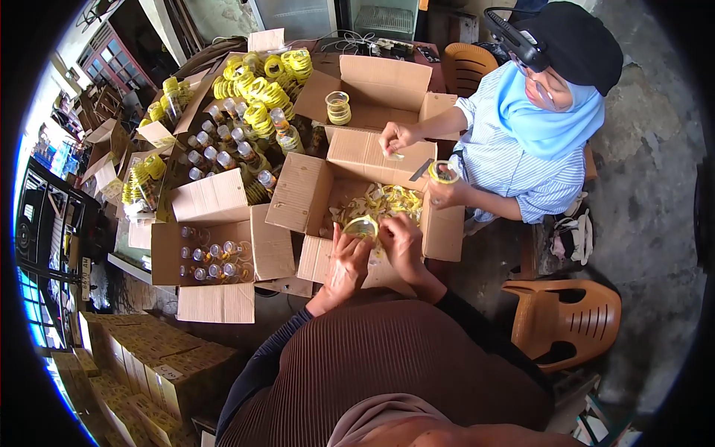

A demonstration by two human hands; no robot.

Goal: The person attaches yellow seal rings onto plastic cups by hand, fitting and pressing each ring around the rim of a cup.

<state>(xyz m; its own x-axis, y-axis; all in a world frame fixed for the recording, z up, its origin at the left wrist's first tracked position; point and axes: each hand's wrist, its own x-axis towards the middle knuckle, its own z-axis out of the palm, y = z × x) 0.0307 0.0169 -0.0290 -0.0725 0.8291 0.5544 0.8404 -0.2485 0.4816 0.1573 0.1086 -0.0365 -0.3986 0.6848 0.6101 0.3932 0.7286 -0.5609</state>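
Observation:
Over the front edge of an open cardboard box [319, 194], my left hand [348, 261] is wrapped round a clear round cup with a yellow rim [361, 226]. My right hand [402, 242] is closed at the cup's right side, its fingers bent together; what they pinch, if anything, is too small to make out. Yellow and pale scraps [387, 200] lie in the box beneath the hands.
A co-worker [521, 141] at the right holds another yellow-rimmed cup [444, 172]. Bottles stand in a box [212, 294] at the left. Yellow ring stacks [261, 93] lie behind. An orange chair [570, 320] is at the right; a stacked cup [338, 109] stands by the back box.

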